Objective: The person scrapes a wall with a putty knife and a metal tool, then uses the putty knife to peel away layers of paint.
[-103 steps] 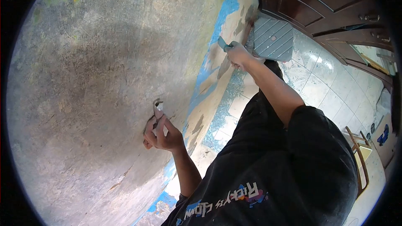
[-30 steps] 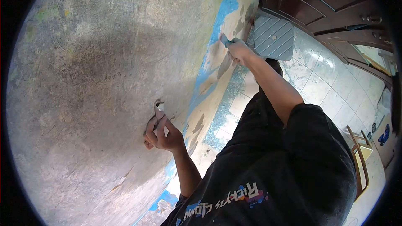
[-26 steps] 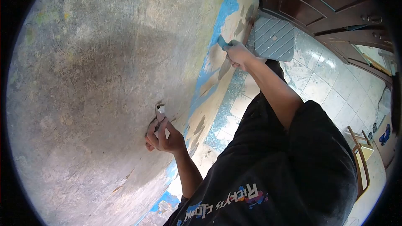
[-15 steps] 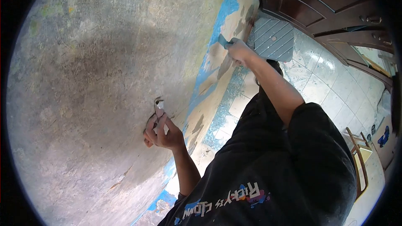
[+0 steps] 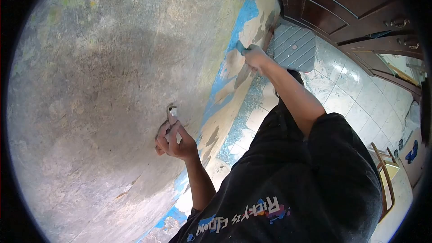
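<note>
My right hand (image 5: 255,58) is closed around a scraper (image 5: 240,46) with a bluish blade. The blade lies against the blue paint strip (image 5: 245,15) low on the wall, where patches of paint have come off to a beige layer. Further left, my left hand (image 5: 176,145) is held at the bare grey wall (image 5: 112,76), its fingers bent around a small curved metal piece (image 5: 172,111) with a shiny face. I cannot tell whether that piece is fixed to the wall.
Blue paint flakes (image 5: 245,119) litter the tiled floor (image 5: 344,96) along the wall's foot. A grey ridged step (image 5: 294,47) stands beyond my right hand, near dark wooden doors (image 5: 333,4). A wooden-framed chair (image 5: 384,177) is at the right.
The scraper has shifted slightly and its blade is angled differently against the wall, showing less of its face. My left hand stays at the metal piece.
</note>
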Action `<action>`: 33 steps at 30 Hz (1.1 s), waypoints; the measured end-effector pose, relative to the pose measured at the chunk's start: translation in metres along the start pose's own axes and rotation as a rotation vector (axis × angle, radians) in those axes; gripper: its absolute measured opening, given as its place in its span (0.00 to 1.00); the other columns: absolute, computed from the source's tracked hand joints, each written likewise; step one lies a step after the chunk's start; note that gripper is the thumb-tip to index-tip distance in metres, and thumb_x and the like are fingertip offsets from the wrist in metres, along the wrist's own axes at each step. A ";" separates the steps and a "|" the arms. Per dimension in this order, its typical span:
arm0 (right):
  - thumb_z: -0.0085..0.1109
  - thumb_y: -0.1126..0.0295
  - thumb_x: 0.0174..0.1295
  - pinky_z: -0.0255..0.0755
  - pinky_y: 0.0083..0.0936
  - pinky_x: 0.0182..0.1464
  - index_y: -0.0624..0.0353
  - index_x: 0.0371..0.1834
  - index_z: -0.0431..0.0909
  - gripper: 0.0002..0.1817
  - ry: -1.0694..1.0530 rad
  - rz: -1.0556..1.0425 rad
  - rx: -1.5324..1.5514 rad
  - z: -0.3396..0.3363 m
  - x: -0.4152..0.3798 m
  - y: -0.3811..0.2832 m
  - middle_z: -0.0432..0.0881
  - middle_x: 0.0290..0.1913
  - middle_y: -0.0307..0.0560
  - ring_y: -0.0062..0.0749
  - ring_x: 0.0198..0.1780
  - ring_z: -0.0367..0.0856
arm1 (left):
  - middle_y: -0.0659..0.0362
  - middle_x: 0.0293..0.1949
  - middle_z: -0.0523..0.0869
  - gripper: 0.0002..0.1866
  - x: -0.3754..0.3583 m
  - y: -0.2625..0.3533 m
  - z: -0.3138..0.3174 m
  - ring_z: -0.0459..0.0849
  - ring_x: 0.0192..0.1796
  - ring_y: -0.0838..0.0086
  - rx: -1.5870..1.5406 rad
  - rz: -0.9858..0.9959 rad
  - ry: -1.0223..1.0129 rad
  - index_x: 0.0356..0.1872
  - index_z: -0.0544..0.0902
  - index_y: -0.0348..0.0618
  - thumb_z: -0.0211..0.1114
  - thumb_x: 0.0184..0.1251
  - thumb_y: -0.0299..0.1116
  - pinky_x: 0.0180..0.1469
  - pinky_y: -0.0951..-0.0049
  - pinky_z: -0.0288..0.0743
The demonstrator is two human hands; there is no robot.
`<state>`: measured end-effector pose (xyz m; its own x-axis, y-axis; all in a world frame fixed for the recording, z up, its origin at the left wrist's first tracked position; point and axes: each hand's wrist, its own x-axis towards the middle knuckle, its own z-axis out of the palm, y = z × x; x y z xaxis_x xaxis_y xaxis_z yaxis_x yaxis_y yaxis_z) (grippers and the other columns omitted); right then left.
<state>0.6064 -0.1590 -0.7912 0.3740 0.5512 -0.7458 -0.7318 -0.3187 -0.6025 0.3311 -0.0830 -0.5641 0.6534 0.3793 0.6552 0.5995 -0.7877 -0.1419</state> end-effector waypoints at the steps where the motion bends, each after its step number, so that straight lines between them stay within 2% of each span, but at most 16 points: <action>1: 0.51 0.44 0.74 0.55 0.32 0.16 0.63 0.40 0.71 0.27 0.023 0.003 0.003 -0.001 0.005 0.001 0.69 0.21 0.45 0.29 0.16 0.64 | 0.69 0.45 0.88 0.12 0.001 0.002 -0.001 0.85 0.50 0.73 0.014 -0.004 -0.010 0.31 0.87 0.58 0.73 0.54 0.21 0.53 0.68 0.59; 4: 0.50 0.45 0.75 0.55 0.32 0.16 0.63 0.40 0.70 0.26 0.017 0.000 0.005 0.001 0.000 -0.003 0.69 0.21 0.44 0.29 0.16 0.64 | 0.68 0.46 0.88 0.12 0.001 -0.003 0.002 0.85 0.50 0.73 -0.036 0.012 0.011 0.31 0.87 0.58 0.73 0.55 0.20 0.53 0.68 0.58; 7: 0.52 0.65 0.74 0.54 0.30 0.19 0.61 0.49 0.71 0.11 -0.029 -0.020 0.054 0.005 -0.017 0.002 0.67 0.22 0.39 0.26 0.19 0.65 | 0.68 0.47 0.87 0.12 0.000 0.002 -0.002 0.85 0.50 0.73 0.033 0.009 -0.027 0.31 0.86 0.57 0.73 0.55 0.21 0.52 0.68 0.59; 10: 0.51 0.65 0.74 0.56 0.30 0.20 0.61 0.50 0.71 0.11 -0.060 0.054 -0.005 -0.007 0.003 0.002 0.69 0.23 0.40 0.27 0.20 0.66 | 0.67 0.46 0.88 0.11 0.002 0.004 0.001 0.84 0.50 0.73 0.006 0.031 -0.007 0.31 0.86 0.57 0.73 0.55 0.21 0.52 0.67 0.60; 13: 0.50 0.64 0.75 0.59 0.30 0.21 0.60 0.51 0.71 0.11 -0.040 0.007 -0.026 0.001 -0.018 -0.004 0.70 0.23 0.41 0.27 0.21 0.68 | 0.67 0.46 0.88 0.12 0.000 0.003 0.003 0.84 0.49 0.72 0.004 0.019 -0.008 0.30 0.86 0.57 0.73 0.54 0.21 0.52 0.67 0.60; 16: 0.51 0.63 0.74 0.59 0.29 0.21 0.60 0.51 0.71 0.12 -0.012 0.007 -0.013 0.001 -0.004 0.007 0.70 0.24 0.41 0.27 0.21 0.69 | 0.67 0.45 0.87 0.12 0.001 0.008 0.000 0.84 0.49 0.71 0.040 0.010 -0.030 0.30 0.86 0.57 0.73 0.54 0.21 0.52 0.66 0.60; 19: 0.51 0.56 0.74 0.57 0.31 0.19 0.64 0.48 0.71 0.18 -0.005 0.034 0.012 0.002 -0.004 0.003 0.73 0.28 0.47 0.29 0.21 0.69 | 0.67 0.45 0.87 0.12 0.000 0.003 0.003 0.84 0.49 0.72 -0.004 0.013 -0.024 0.31 0.87 0.58 0.73 0.54 0.21 0.53 0.65 0.60; 22: 0.51 0.64 0.74 0.59 0.30 0.20 0.60 0.52 0.71 0.12 -0.022 0.010 0.006 0.008 -0.020 0.003 0.71 0.27 0.42 0.27 0.22 0.69 | 0.67 0.45 0.87 0.12 -0.002 0.005 0.000 0.84 0.50 0.72 0.028 -0.016 -0.052 0.31 0.87 0.58 0.73 0.54 0.22 0.54 0.64 0.59; 25: 0.51 0.65 0.74 0.59 0.30 0.20 0.60 0.51 0.71 0.11 -0.029 0.023 0.002 0.001 -0.002 0.013 0.71 0.26 0.42 0.27 0.21 0.68 | 0.71 0.43 0.87 0.14 0.000 0.006 0.003 0.82 0.46 0.75 0.010 -0.015 -0.009 0.29 0.88 0.62 0.76 0.51 0.22 0.51 0.67 0.55; 28: 0.51 0.65 0.74 0.59 0.30 0.20 0.60 0.51 0.71 0.11 0.003 0.009 -0.126 0.008 -0.020 0.001 0.70 0.26 0.42 0.27 0.21 0.68 | 0.70 0.43 0.87 0.14 -0.002 0.003 0.006 0.82 0.45 0.75 0.008 -0.024 -0.014 0.29 0.88 0.62 0.76 0.51 0.22 0.51 0.66 0.55; 31: 0.52 0.66 0.73 0.59 0.30 0.19 0.60 0.51 0.72 0.10 0.024 -0.066 -0.052 0.005 -0.005 0.018 0.70 0.26 0.41 0.27 0.20 0.68 | 0.68 0.45 0.87 0.11 -0.002 0.004 0.003 0.84 0.49 0.73 0.005 -0.006 -0.047 0.31 0.87 0.58 0.74 0.54 0.22 0.53 0.66 0.58; 33: 0.52 0.66 0.73 0.59 0.31 0.19 0.60 0.51 0.72 0.11 -0.011 -0.014 -0.039 -0.001 0.001 0.018 0.71 0.26 0.42 0.27 0.20 0.68 | 0.68 0.45 0.87 0.12 -0.002 0.004 0.001 0.83 0.49 0.72 0.011 -0.005 -0.049 0.31 0.87 0.58 0.73 0.54 0.22 0.54 0.65 0.58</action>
<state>0.5942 -0.1652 -0.8029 0.3774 0.5641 -0.7344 -0.7035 -0.3411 -0.6235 0.3330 -0.0861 -0.5669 0.6721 0.4062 0.6191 0.6076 -0.7804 -0.1476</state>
